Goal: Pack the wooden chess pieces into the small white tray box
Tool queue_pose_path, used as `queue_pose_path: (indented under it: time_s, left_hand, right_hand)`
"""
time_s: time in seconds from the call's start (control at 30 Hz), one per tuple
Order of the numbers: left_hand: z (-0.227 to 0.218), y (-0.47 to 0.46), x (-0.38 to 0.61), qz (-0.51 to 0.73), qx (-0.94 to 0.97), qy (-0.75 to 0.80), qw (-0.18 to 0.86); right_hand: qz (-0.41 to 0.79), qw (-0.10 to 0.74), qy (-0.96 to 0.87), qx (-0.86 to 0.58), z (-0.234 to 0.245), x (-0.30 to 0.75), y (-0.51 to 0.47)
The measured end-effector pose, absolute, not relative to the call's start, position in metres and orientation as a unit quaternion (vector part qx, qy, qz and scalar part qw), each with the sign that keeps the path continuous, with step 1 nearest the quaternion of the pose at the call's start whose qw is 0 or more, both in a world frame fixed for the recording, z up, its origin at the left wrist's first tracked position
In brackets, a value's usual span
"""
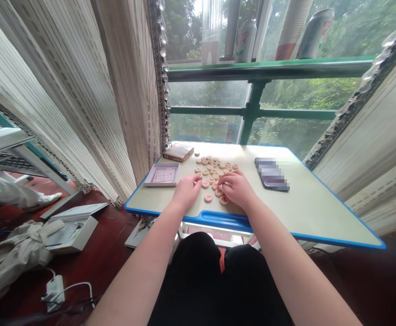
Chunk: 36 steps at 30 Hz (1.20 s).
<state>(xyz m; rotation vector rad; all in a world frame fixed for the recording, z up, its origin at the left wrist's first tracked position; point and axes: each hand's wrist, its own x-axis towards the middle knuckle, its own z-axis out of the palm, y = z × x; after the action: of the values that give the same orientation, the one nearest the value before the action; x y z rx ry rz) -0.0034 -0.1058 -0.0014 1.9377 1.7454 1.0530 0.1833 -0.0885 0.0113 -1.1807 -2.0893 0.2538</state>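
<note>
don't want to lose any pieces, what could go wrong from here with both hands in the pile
1. Two round pieces lie close to the table's front edge, just by the left hand and right hand; a sweep toward the body could knock them to the floor.
2. The phone sits beside the right hand; a wide push might shove it.

Pale round wooden chess discs marked with red characters lie flat in a loose scatter at the middle of the blue-rimmed table, a few just inside its near edge, one stray disc towards the far edge.
</note>
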Motion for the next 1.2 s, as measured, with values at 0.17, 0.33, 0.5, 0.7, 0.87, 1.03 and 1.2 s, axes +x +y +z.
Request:
queue_pose_path:
  time_s: [0.17, 0.33, 0.5, 0.7, 0.87, 1.03, 1.2]
  left_hand:
    - [0.000, -0.107, 0.000, 0.349, 0.691, 0.613, 0.155]
    - [0.002, -0.105, 0.001, 0.330, 0.705, 0.608, 0.156]
    - [0.000, -0.102, -0.004, 0.379, 0.660, 0.611, 0.218]
    - [0.000, -0.103, -0.003, 0.430, 0.607, 0.617, 0.258]
    - [0.026, -0.094, 0.006, 0.345, 0.699, 0.598, 0.187]
    - [0.053, -0.055, 0.015, 0.153, 0.808, 0.553, 0.133]
    - [0.053, -0.030, 0.012, 0.126, 0.873, 0.443, 0.162]
  right_hand:
    - [0.099, 0.363, -0.800, -0.467, 0.009, 0.183, -0.090]
    - [0.119, 0.393, -0.789, -0.458, 0.020, 0.184, -0.082]
    - [0.132, 0.296, -0.815, -0.481, 0.049, 0.190, -0.050]
    - [0.085, 0.284, -0.851, -0.434, 0.040, 0.204, -0.032]
    - [0.042, 0.268, -0.864, -0.424, 0.025, 0.210, -0.028]
    - [0.047, 0.218, -0.891, -0.397, 0.026, 0.208, -0.031]
    - [0.065, 0.207, -0.892, -0.395, 0.029, 0.206, -0.038]
